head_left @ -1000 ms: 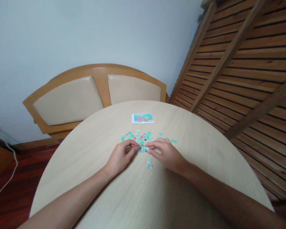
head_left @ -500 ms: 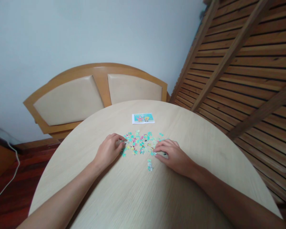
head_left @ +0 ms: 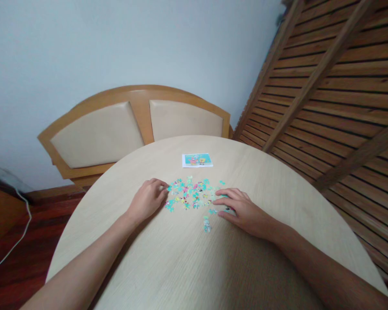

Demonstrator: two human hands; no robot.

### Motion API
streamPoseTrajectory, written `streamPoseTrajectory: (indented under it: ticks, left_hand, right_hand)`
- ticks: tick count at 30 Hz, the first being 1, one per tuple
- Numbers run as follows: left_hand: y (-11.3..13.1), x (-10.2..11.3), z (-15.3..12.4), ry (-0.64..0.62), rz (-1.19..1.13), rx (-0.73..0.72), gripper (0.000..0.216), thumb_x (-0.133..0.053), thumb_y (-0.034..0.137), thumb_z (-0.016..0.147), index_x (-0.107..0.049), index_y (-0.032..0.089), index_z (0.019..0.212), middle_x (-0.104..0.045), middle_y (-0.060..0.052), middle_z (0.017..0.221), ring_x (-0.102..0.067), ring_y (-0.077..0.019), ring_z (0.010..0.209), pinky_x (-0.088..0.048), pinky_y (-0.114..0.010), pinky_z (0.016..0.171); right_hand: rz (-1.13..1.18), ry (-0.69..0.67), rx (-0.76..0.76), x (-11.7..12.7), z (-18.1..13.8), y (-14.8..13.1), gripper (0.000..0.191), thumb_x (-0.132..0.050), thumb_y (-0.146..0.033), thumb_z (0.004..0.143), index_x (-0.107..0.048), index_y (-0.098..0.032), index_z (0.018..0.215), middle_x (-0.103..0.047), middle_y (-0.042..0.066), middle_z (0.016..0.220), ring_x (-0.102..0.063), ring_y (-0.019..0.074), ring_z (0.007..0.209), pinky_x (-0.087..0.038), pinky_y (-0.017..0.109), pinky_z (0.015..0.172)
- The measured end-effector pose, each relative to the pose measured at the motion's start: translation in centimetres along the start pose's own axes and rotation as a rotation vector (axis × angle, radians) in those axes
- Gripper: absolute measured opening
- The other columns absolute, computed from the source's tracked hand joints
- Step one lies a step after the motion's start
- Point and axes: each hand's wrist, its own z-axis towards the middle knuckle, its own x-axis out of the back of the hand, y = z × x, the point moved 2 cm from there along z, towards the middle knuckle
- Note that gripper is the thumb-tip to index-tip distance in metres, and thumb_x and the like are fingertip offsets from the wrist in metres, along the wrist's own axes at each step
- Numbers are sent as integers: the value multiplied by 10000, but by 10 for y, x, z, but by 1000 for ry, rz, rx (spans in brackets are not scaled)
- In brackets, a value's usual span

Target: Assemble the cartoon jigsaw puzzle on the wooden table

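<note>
On table point(head_left: 181, 267), L hand point(head_left: 147, 200) fingers curled at puzzle pieces point(head_left: 190, 196), pinch unclear; R hand point(head_left: 242, 211) fingers spread flat on them.

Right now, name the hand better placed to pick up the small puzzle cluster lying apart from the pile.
Likely right: the right hand rests just beside that puzzle cluster; the left hand sits farther off.
</note>
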Motion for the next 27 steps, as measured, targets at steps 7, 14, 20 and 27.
streamPoseTrajectory:
  ticks: [7, 14, 20, 27]
  left_hand:
    - [0, 17, -6, -206, 22, 39, 282, -521, 406, 927, -703, 191, 940, -719, -93, 937, -651, -258, 851, -480, -350, 747]
    - [8, 17, -11, -328, -61, -12, 210, -562, 354, 886, -695, 193, 905, -706, -64, 900, -630, -209, 793, -461, -303, 702]
    - [4, 11, -7, -166, -12, 85, 219, -562, 342, 913, -710, 187, 870, -709, -75, 871, -637, -229, 793, -463, -326, 706]
    - [3, -6, 0, -76, -57, -128, 240, -587, 322, 963, -753, 216, 1100, -688, -99, 1052, -625, -261, 993, -490, -411, 927]
  right_hand:
    - [-43, 43, -10, 4, -2, 18, 311, -576, -417, 988, -688, -281, 1245, -562, 110, 1445, -480, 323, 1341, -374, 553, 1103]
    - [-47, 41, -21, 3, -2, 18, 312, -560, -411, 995, -689, -277, 1247, -548, 116, 1461, -470, 323, 1358, -365, 560, 1112]
    - [-50, 42, -17, 1, -2, 16, 308, -559, -416, 996, -689, -290, 1245, -539, 109, 1479, -466, 322, 1365, -365, 567, 1109]
    - [-57, 30, -21, 2, -2, 15, 314, -544, -411, 1002, -684, -283, 1253, -533, 114, 1484, -458, 321, 1376, -360, 567, 1114]
